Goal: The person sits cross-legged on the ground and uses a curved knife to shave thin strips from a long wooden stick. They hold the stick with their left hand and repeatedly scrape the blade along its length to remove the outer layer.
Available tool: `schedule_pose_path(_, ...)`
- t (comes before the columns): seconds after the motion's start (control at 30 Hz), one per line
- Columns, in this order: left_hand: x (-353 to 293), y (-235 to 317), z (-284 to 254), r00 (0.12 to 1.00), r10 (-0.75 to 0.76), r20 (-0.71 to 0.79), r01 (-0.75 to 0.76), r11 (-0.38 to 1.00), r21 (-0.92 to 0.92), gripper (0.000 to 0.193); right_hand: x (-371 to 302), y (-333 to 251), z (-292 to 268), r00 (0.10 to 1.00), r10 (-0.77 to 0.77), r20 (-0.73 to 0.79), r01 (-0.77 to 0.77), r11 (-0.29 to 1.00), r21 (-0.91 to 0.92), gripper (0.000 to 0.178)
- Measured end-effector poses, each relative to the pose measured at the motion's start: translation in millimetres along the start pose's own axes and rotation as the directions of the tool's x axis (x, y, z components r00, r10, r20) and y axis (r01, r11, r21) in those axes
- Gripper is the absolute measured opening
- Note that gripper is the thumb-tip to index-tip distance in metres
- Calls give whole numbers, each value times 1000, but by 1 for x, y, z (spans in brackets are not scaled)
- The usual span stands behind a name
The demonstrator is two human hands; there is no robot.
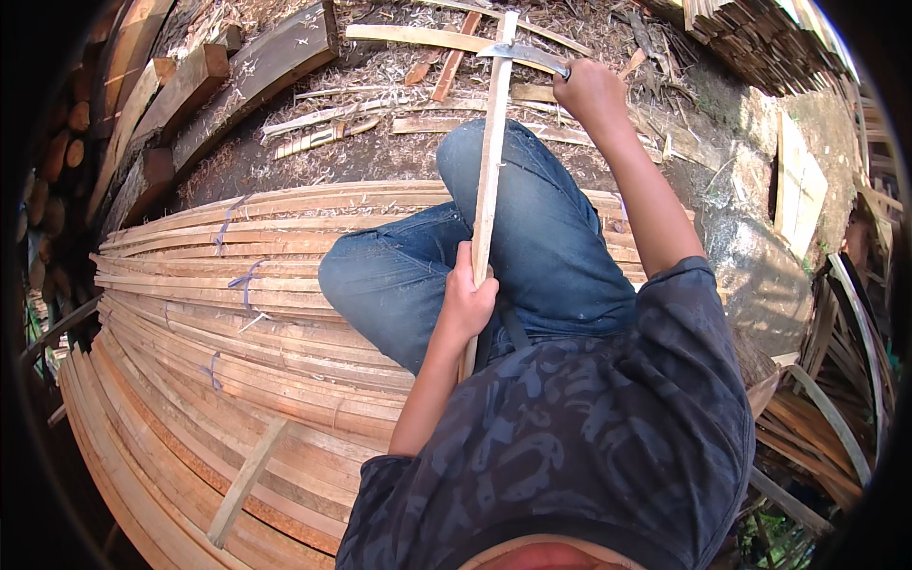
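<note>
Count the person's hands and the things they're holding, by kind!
Hands: 2 (left hand, right hand)
Long wooden strip, in the left hand: 1
Curved blade, in the right hand: 1
Total: 4

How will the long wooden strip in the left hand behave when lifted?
The wooden strip is probably fairly stiff, since it runs nearly straight from the left hand up to the curved knife. Its slenderness suggests it's light for its length. Its flat-looking sides make rolling unlikely.
</note>
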State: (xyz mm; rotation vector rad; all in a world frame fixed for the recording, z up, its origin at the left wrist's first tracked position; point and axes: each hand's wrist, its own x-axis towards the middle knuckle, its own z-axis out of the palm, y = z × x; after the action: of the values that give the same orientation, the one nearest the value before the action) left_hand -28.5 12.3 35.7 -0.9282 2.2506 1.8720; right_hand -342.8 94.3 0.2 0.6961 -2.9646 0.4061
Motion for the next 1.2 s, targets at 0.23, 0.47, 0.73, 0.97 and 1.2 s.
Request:
schedule_pose_path(0.23,-4,1,0,1000,1,-23,0,999,42,27,11,-4,-17,987,-144,76,148,988,-40,20)
schedule_pose_path(0.47,-1,0,0,998,29,-52,-25,997,68,29,34,68,4,907,363,215,-375,927,13,32)
schedule_pose_path(0.73,-2,0,4,999,25,-36,-21,996,86,26,-86,23,60,901,316,299,-426,775,466,31)
schedule_pose_path(0.97,-3,8,6,999,-8,-49,15,991,137,25,35,8,-24,985,104,140,-117,989,90,29)
schedule_pose_path(1.2,-1,5,7,994,-2,-105,25,976,218,33,56,121,3,899,410,156,-427,899,99,37)
